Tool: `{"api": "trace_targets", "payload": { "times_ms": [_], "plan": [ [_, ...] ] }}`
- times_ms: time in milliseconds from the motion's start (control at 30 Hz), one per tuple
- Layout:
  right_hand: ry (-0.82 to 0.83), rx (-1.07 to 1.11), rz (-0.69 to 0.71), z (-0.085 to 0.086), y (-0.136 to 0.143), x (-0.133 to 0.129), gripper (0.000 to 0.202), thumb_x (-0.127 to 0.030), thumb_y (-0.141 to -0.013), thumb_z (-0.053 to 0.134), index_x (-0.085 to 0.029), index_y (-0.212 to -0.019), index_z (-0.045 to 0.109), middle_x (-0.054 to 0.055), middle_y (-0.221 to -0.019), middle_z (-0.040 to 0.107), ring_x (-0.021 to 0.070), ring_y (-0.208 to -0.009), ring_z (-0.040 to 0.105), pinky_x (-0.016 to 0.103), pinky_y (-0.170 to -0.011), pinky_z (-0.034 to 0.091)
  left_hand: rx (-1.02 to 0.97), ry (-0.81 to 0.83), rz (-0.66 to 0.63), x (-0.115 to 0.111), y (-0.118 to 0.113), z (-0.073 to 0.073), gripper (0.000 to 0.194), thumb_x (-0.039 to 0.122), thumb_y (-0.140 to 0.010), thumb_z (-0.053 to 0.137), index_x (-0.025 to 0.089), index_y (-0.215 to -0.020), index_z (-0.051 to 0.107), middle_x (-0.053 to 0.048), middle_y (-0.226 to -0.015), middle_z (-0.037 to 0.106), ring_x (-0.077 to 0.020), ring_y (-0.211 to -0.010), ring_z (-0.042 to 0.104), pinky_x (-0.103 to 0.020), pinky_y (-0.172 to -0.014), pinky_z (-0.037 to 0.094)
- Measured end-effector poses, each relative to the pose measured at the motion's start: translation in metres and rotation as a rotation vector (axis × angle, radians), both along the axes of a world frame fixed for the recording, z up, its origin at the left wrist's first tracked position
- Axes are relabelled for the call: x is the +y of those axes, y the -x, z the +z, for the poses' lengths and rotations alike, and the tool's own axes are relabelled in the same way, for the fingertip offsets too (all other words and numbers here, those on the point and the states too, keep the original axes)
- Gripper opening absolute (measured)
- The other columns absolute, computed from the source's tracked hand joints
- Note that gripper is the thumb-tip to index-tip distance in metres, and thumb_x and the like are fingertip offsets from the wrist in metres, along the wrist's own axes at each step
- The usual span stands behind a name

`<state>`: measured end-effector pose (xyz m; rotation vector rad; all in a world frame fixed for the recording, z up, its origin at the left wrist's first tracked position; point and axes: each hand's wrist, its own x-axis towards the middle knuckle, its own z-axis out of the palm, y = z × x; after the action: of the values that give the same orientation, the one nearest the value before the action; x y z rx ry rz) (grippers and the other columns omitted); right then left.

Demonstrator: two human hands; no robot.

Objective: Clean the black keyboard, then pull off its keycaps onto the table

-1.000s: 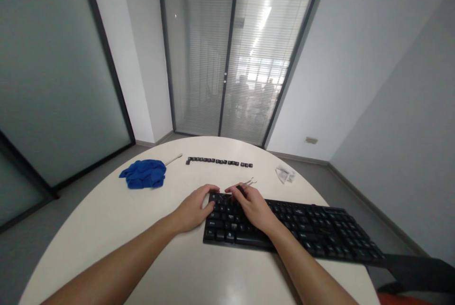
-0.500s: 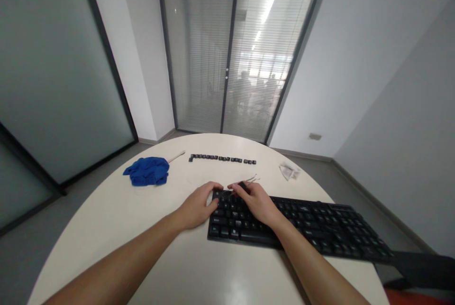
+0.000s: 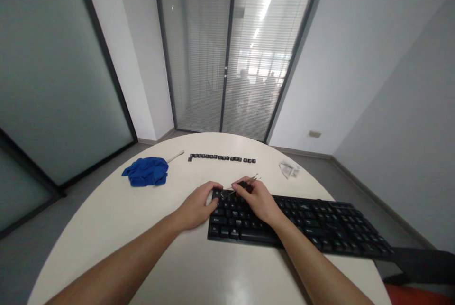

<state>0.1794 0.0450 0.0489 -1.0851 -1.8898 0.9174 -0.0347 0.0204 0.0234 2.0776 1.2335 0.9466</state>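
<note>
A black keyboard (image 3: pixel 263 237) lies on the round table, slanting away to the right. At its upper left corner my left hand (image 3: pixel 197 206) grips the edge, thumb on the side and fingers at the back. My right hand (image 3: pixel 260 204) is closed around a wire keycap puller (image 3: pixel 244 184) with a dark middle. The puller's wire tips reach down to the top left keys; whether a key is caught between them cannot be made out. Beyond the keyboard, several loose black keycaps (image 3: pixel 223 157) stand in a row, one set just below its left end.
On the pale table (image 3: pixel 170 257), a crumpled blue cloth (image 3: pixel 145 171) lies at the left, touching a thin white-handled stick (image 3: pixel 175 156). A small clear plastic bag (image 3: pixel 289 169) sits at the right. Part of a black chair (image 3: pixel 424 265) is beside the table's right edge.
My right hand has tilted slightly and its fingers have shifted on the puller, so more of the wire shows. My left hand keeps its place on the keyboard.
</note>
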Motion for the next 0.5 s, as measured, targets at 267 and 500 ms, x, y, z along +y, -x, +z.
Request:
{"api": "trace_targets", "payload": {
  "times_ms": [267, 500],
  "plan": [
    [0.022, 0.0, 0.023, -0.0011, -0.0013, 0.0023, 0.034, -0.046, -0.09, 0.055, -0.016, -0.079, 0.068, 0.002, -0.075, 0.067, 0.0192, -0.077, 0.06, 0.03, -0.077, 0.043, -0.002, -0.002, 0.0, -0.0004, -0.0007, 0.0018, 0.031, 0.016, -0.083, 0.051, 0.021, -0.112, 0.057, -0.006, -0.113, 0.064, -0.0226, -0.107, 0.058, -0.039, -0.099, 0.044],
    [0.053, 0.036, 0.002, -0.0021, 0.0016, -0.0011, 0.042, -0.051, -0.095, 0.042, -0.017, -0.084, 0.065, 0.002, -0.075, 0.063, 0.0181, -0.078, 0.06, 0.029, -0.078, 0.044, -0.008, -0.004, -0.005, 0.0, -0.0016, 0.002, 0.029, 0.015, -0.083, 0.05, 0.021, -0.111, 0.057, -0.006, -0.111, 0.064, -0.0222, -0.105, 0.058, -0.039, -0.098, 0.044]
  ]
}}
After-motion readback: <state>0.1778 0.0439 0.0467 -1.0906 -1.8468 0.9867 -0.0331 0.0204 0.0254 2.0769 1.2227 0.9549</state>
